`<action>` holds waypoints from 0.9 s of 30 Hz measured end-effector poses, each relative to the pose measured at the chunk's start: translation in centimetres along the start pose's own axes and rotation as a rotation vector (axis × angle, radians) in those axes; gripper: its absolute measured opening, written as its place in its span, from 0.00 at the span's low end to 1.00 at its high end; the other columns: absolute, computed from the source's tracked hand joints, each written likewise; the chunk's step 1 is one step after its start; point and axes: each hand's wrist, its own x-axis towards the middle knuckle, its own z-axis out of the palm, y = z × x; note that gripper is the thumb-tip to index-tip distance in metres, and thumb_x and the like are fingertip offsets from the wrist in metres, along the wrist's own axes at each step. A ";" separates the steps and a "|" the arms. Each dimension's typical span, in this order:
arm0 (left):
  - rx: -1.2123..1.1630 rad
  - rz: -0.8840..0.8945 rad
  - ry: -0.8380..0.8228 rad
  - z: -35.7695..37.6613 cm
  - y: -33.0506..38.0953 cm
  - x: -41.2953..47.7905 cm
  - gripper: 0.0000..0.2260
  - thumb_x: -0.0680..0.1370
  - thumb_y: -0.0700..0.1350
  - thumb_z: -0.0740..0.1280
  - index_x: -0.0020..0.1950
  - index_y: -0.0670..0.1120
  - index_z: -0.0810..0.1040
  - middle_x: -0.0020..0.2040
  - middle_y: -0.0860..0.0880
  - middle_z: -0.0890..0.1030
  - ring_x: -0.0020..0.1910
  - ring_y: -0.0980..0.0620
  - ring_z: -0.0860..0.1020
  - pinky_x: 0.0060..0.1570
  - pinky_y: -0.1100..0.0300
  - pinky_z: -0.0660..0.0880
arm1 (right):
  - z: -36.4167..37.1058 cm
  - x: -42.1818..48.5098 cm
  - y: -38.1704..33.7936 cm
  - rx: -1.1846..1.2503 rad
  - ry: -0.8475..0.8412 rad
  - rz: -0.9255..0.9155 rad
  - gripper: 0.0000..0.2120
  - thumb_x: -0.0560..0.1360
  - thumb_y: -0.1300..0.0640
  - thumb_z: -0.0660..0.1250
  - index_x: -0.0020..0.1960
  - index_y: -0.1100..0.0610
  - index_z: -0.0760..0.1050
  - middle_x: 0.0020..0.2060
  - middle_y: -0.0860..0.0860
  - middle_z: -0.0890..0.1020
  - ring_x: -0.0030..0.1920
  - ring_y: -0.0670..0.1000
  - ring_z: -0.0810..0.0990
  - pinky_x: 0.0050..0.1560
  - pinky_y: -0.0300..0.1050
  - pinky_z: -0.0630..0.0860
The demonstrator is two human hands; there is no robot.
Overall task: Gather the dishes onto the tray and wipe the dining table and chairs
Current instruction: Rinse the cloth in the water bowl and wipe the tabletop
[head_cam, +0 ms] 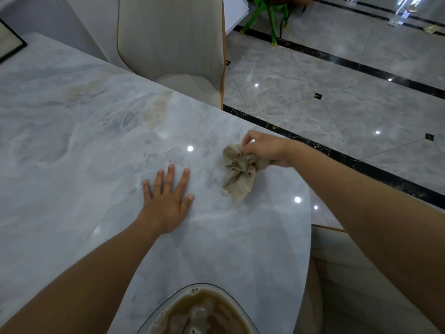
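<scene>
**Status: table wipe mid-way, chairs pending**

Near edge: a bowl of brown, foamy liquid sits on the dining table (a dish or rinse water, can't tell). No tray in view.

Mid-table: the left hand lies flat on the marble-look top, fingers spread. Toward the right edge, the right hand is clenched on a crumpled beige rag. The rag touches the top and looks damp and grubby.

There are wet smears beside the hands, so I judge that patch wiped. The brownish stain near the far edge looks untouched.

The cream chair beyond that edge and the second chair at the near right corner are probably not wiped yet.

Green stool, glossy tiled floor
</scene>
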 end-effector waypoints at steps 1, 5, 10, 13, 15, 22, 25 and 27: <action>0.000 0.000 -0.002 0.0 0.0 0.0 0.35 0.74 0.71 0.30 0.81 0.63 0.28 0.82 0.51 0.27 0.82 0.44 0.31 0.77 0.36 0.32 | -0.7 0.3 0.0 -0.074 0.067 0.021 0.06 0.81 0.59 0.65 0.58 0.57 0.72 0.52 0.60 0.81 0.43 0.58 0.84 0.42 0.51 0.84; -0.011 0.006 0.012 0.1 0.0 0.0 0.35 0.75 0.71 0.31 0.81 0.64 0.30 0.82 0.51 0.28 0.83 0.44 0.32 0.77 0.36 0.32 | -1.5 1.3 -0.3 -0.221 0.344 -0.088 0.07 0.79 0.58 0.69 0.53 0.60 0.74 0.49 0.54 0.79 0.43 0.56 0.85 0.44 0.51 0.85; -0.006 0.008 0.015 0.2 0.0 0.0 0.35 0.75 0.71 0.31 0.81 0.63 0.29 0.82 0.51 0.28 0.83 0.44 0.32 0.77 0.36 0.32 | 3.6 0.4 1.0 -0.561 0.596 -0.360 0.07 0.78 0.53 0.68 0.49 0.55 0.73 0.48 0.52 0.75 0.45 0.55 0.76 0.34 0.45 0.67; -0.003 0.004 0.020 0.2 -0.1 0.0 0.35 0.75 0.71 0.31 0.81 0.63 0.29 0.82 0.51 0.28 0.83 0.44 0.32 0.77 0.36 0.32 | 7.4 -1.3 4.2 -0.655 0.601 -0.512 0.09 0.81 0.51 0.62 0.53 0.54 0.78 0.50 0.51 0.75 0.48 0.55 0.74 0.39 0.48 0.72; -0.005 0.006 0.019 0.2 0.0 0.1 0.35 0.74 0.70 0.30 0.80 0.64 0.28 0.82 0.50 0.27 0.83 0.44 0.32 0.77 0.36 0.32 | 7.9 -2.0 5.6 -0.632 0.549 -0.570 0.12 0.82 0.54 0.61 0.62 0.55 0.78 0.54 0.52 0.75 0.50 0.56 0.74 0.42 0.51 0.76; -0.015 0.004 0.027 0.4 -0.2 0.0 0.34 0.75 0.70 0.31 0.81 0.64 0.29 0.82 0.52 0.27 0.82 0.45 0.31 0.78 0.36 0.33 | 4.7 1.0 7.1 -0.844 0.529 -0.660 0.21 0.71 0.59 0.76 0.63 0.53 0.80 0.58 0.58 0.77 0.48 0.61 0.75 0.44 0.54 0.79; -0.006 0.006 0.028 0.3 -0.2 0.0 0.34 0.75 0.70 0.31 0.80 0.64 0.28 0.81 0.52 0.26 0.82 0.45 0.31 0.78 0.37 0.33 | 3.6 2.4 6.0 -0.768 0.570 -0.569 0.20 0.75 0.62 0.71 0.66 0.53 0.77 0.59 0.56 0.74 0.53 0.60 0.73 0.45 0.56 0.79; -0.001 0.006 0.020 0.3 -0.2 -0.1 0.34 0.74 0.70 0.30 0.80 0.64 0.27 0.81 0.52 0.25 0.82 0.45 0.29 0.78 0.37 0.32 | 2.0 3.9 5.0 -0.693 0.622 -0.462 0.21 0.76 0.63 0.68 0.68 0.51 0.75 0.60 0.55 0.72 0.57 0.60 0.70 0.48 0.55 0.78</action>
